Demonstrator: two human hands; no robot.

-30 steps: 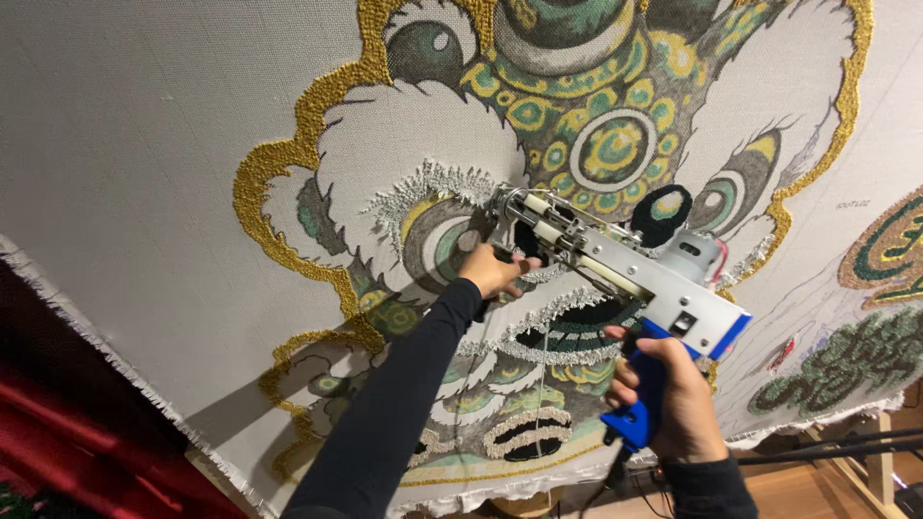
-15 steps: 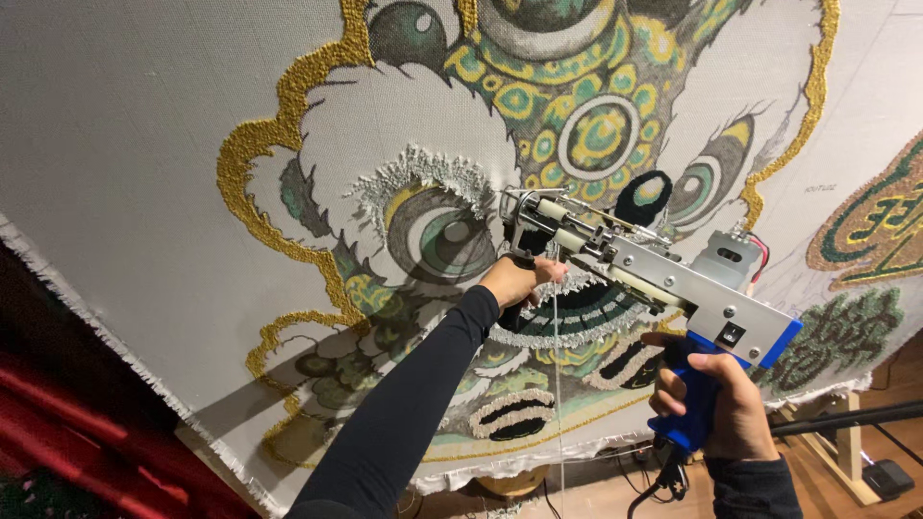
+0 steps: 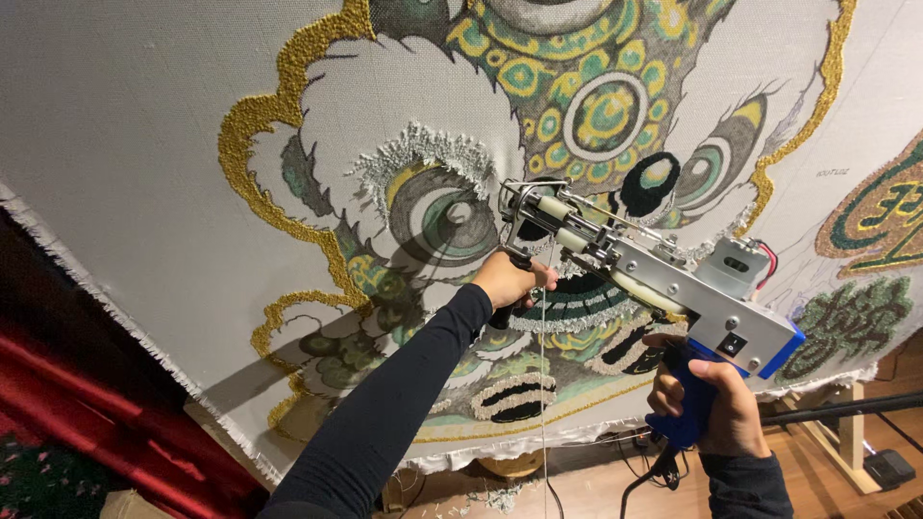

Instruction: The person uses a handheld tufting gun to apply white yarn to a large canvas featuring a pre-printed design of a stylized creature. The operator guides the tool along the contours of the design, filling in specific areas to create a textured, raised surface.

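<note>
A silver tufting gun (image 3: 642, 271) with a blue rear handle is pointed at a large stretched cloth (image 3: 144, 144). The cloth bears a partly tufted design in gold, green, white and black. My left hand (image 3: 510, 281), in a black sleeve, grips the gun's black front handle just below the nose. My right hand (image 3: 716, 404) is closed around the blue handle at the lower right. The gun's nose sits against the cloth beside a tufted green eye shape (image 3: 442, 216). A thin strand of yarn (image 3: 543, 404) hangs down from the gun.
The cloth's frayed lower edge (image 3: 125, 327) runs diagonally at left over a dark red drape (image 3: 115, 423). A wooden frame leg (image 3: 846, 432), a black bar (image 3: 846, 408) and cables (image 3: 635, 481) lie over a wood floor at bottom right.
The view has drifted, so the gun and both hands sit lower and further right in the picture. Both hands keep their grip on the gun.
</note>
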